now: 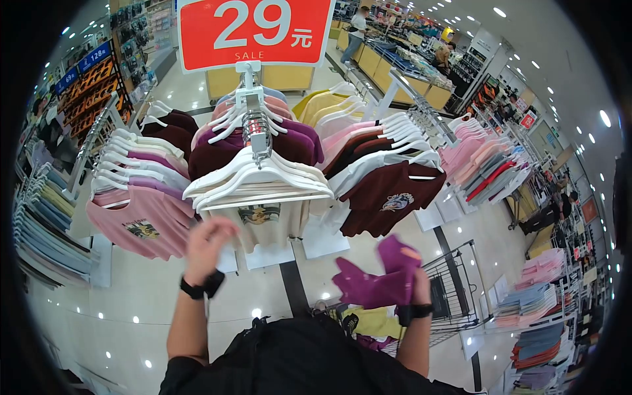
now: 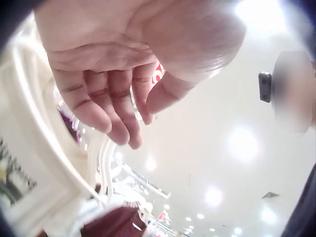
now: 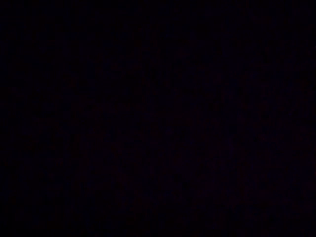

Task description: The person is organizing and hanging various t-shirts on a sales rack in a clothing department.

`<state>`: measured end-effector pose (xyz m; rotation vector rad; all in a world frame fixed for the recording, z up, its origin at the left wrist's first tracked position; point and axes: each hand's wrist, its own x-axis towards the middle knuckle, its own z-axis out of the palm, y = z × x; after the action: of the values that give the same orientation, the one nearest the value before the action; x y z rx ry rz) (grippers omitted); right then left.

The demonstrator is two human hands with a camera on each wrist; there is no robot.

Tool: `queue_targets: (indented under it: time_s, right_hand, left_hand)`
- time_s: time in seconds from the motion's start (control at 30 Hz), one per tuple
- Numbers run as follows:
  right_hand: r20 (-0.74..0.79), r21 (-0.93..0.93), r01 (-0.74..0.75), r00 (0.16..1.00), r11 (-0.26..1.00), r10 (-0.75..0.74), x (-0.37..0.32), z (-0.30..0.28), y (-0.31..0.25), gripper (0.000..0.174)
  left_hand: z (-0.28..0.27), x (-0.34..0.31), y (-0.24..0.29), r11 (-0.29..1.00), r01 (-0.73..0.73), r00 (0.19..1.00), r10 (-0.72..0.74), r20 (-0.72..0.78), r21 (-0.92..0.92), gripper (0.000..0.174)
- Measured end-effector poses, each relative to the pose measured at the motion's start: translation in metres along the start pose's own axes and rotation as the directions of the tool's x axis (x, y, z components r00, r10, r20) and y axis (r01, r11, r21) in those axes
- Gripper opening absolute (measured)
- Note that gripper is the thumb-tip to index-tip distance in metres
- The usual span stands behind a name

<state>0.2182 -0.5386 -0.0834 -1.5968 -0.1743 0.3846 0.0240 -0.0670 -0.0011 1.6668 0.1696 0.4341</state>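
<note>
In the head view, the left hand (image 1: 209, 249) is at 8 o'clock, just below the cream shirts (image 1: 293, 224), its fingers loosely bent and holding nothing. The right hand (image 1: 422, 288), at 4 o'clock, grips a bunched purple garment (image 1: 376, 282) beside the cart (image 1: 440, 297); a yellow garment (image 1: 373, 322) lies at 5 o'clock. A pink shirt (image 1: 140, 220) hangs near 9 o'clock, a maroon shirt (image 1: 393, 197) at 3.

I judge the work partway along: the cream, pink and maroon shirts are on hangers, while the purple garment, off any hanger, is left to deal with, and so perhaps is the yellow one.

The left wrist view shows that hand at 11 o'clock, palm bare, fingers relaxed, with cream cloth at 8 o'clock.

The right wrist view is black, so I cannot tell from it how the fingers lie.
</note>
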Motion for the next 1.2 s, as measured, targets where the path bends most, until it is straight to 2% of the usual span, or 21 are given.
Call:
queue_targets:
  time_s: [0.03, 0.07, 0.1, 0.17, 0.2, 0.23, 0.3, 0.33, 0.4, 0.47, 0.53, 0.6, 0.67, 0.73, 0.8, 0.87, 0.93, 1.0, 1.03, 1.1, 1.2]
  right_hand:
    - [-0.147, 0.030, -0.033, 0.988, 0.999, 0.037, 0.001, -0.034, 0.013, 0.029]
    - [-0.236, 0.258, -0.005, 0.969, 0.966, 0.068, -0.010, -0.027, -0.022, 0.028]
    - [-0.272, 0.190, 0.044, 0.962, 0.981, 0.009, -0.010, -0.054, -0.014, 0.027]
    - [-0.393, 0.183, 0.146, 0.917, 0.972, -0.064, -0.015, -0.072, -0.023, 0.025]
    - [-0.486, 0.128, 0.161, 0.870, 0.979, -0.080, -0.018, -0.080, -0.025, 0.024]
    - [-0.494, 0.125, 0.164, 0.866, 0.978, -0.082, -0.023, -0.086, -0.026, 0.024]
    - [-0.598, -0.197, 0.195, 0.752, 0.961, -0.276, -0.032, -0.098, -0.025, 0.027]
    - [-0.601, -0.200, 0.197, 0.749, 0.960, -0.278, -0.039, -0.111, -0.021, 0.027]
    - [-0.678, -0.381, 0.165, 0.620, 0.910, -0.396, -0.052, -0.133, -0.013, 0.032]
    - [-0.715, -0.359, 0.232, 0.555, 0.904, -0.426, -0.070, -0.133, -0.029, 0.034]
    - [-0.805, -0.380, 0.220, 0.400, 0.899, -0.438, -0.086, -0.153, -0.034, 0.033]
    - [-0.839, -0.280, 0.245, 0.407, 0.928, -0.361, -0.094, -0.173, -0.036, 0.033]
    - [-0.769, -0.336, 0.094, 0.547, 0.937, -0.331, -0.099, -0.194, -0.028, 0.033]
    - [-0.732, -0.477, 0.006, 0.550, 0.879, -0.401, -0.100, -0.192, -0.018, 0.034]
    - [-0.652, -0.720, -0.463, 0.706, 0.517, -0.276, -0.104, -0.198, 0.019, 0.034]
    - [-0.676, -0.627, -0.479, 0.727, 0.615, -0.123, -0.104, -0.203, 0.045, 0.035]
    - [-0.561, -0.738, -0.479, 0.827, 0.475, -0.038, -0.101, -0.198, 0.109, 0.034]
    - [-0.553, -0.592, -0.508, 0.821, 0.625, 0.144, -0.084, -0.204, 0.162, 0.034]
    - [-0.551, -0.593, -0.508, 0.822, 0.624, 0.146, -0.079, -0.188, 0.153, 0.034]
    - [-0.368, -0.523, -0.385, 0.907, 0.760, 0.206, -0.063, -0.148, 0.139, 0.035]
    - [-0.271, -0.391, -0.385, 0.916, 0.836, 0.295, -0.043, -0.115, 0.136, 0.035]
  left_hand:
    - [-0.015, 0.012, 0.011, 0.988, -0.098, 0.985, 0.113, -0.128, 0.117, 0.011]
    - [-0.034, 0.027, 0.014, 0.975, -0.172, 0.953, 0.202, -0.225, 0.143, 0.011]
    - [-0.045, 0.038, 0.042, 0.965, -0.151, 0.937, 0.209, -0.281, 0.216, 0.012]
    - [-0.072, 0.076, 0.036, 0.947, -0.226, 0.901, 0.292, -0.322, 0.229, 0.014]
    - [-0.077, 0.089, 0.044, 0.876, -0.236, 0.881, 0.375, -0.287, 0.422, 0.014]
    - [-0.084, 0.103, 0.037, 0.869, -0.208, 0.894, 0.355, -0.273, 0.449, 0.014]
    - [-0.095, 0.119, 0.009, 0.861, -0.184, 0.906, 0.335, -0.258, 0.473, 0.014]
    - [-0.097, 0.125, -0.003, 0.869, -0.137, 0.943, 0.261, -0.205, 0.476, 0.015]
    - [-0.095, 0.131, -0.023, 0.871, -0.095, 0.971, 0.187, -0.146, 0.482, 0.015]
    - [-0.089, 0.128, -0.033, 0.900, -0.104, 0.977, 0.172, -0.125, 0.424, 0.016]
    - [-0.087, 0.127, -0.036, 0.920, -0.085, 0.983, 0.139, -0.117, 0.383, 0.016]
    - [-0.086, 0.126, -0.040, 0.919, -0.044, 0.986, 0.104, -0.133, 0.393, 0.016]
    - [-0.095, 0.132, -0.052, 0.929, 0.004, 0.990, 0.049, -0.134, 0.369, 0.016]
    - [-0.095, 0.135, -0.060, 0.937, 0.051, 0.991, -0.006, -0.132, 0.345, 0.016]
    - [-0.087, 0.136, -0.062, 0.975, -0.068, 0.967, 0.117, -0.226, 0.211, 0.018]
    - [-0.083, 0.134, -0.056, 0.971, -0.043, 0.971, 0.096, -0.218, 0.235, 0.019]
    - [-0.083, 0.132, -0.056, 0.966, -0.013, 0.972, 0.072, -0.224, 0.258, 0.020]
    - [-0.083, 0.133, -0.060, 0.964, 0.009, 0.973, 0.053, -0.224, 0.267, 0.024]
    - [-0.081, 0.131, -0.057, 0.965, 0.029, 0.970, 0.035, -0.241, 0.259, 0.026]
    - [-0.083, 0.131, -0.064, 0.965, 0.033, 0.967, 0.035, -0.253, 0.260, 0.025]
    - [-0.083, 0.131, -0.070, 0.960, 0.050, 0.956, 0.034, -0.292, 0.277, 0.024]
